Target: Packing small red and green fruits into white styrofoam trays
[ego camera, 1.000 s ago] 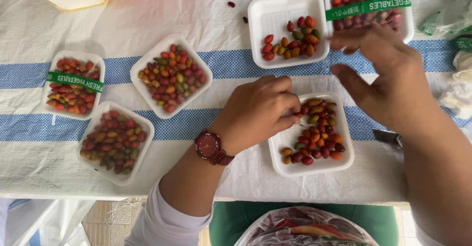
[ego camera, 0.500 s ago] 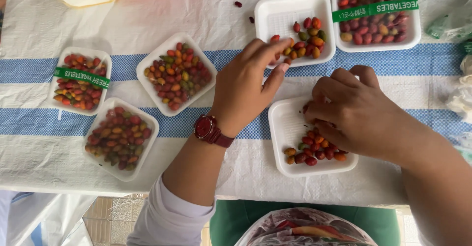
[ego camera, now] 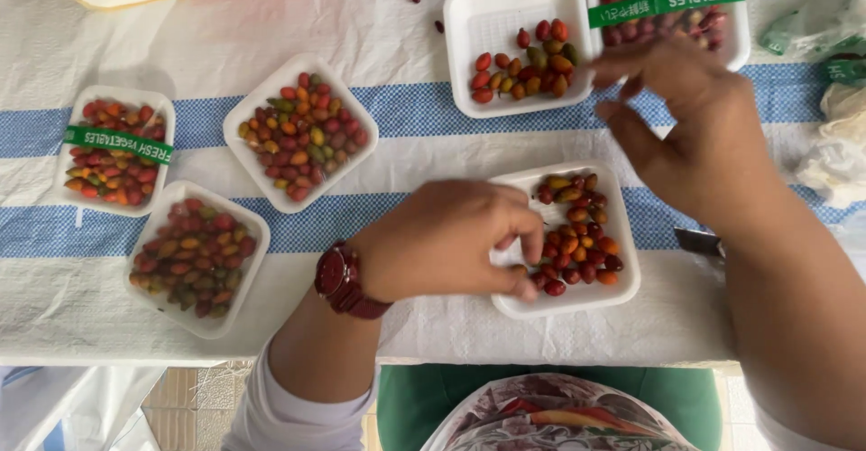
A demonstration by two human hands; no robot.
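Fingers of the left hand (ego camera: pixel 446 239) curl together at the near tray (ego camera: pixel 622 284), pinching at the small fruits (ego camera: pixel 573 248) along its lower left edge; whether one is actually gripped between thumb and forefinger I cannot tell, since the fingertips hide it. A dark red watch (ego camera: pixel 341 280) sits on that wrist. The right hand (ego camera: pixel 699 122) hovers above the gap between the near tray and the far tray (ego camera: pixel 469 27), fingers spread and slack, nothing visibly in it. Fruits in the near tray are a mix of red, orange and green, bunched to its right side; the far tray holds a smaller cluster, also to the right. Judging by this, the step in hand is picking fruits singly from the near tray, and the next move calls for a light, sure pinch so that one fruit lifts without scattering its neighbours. A banded tray (ego camera: pixel 722 36) stands at the top right, three fuller trays (ego camera: pixel 347 158) lie well to the left, and all rest on a bench (ego camera: pixel 406 113) under a white cloth with blue stripes.
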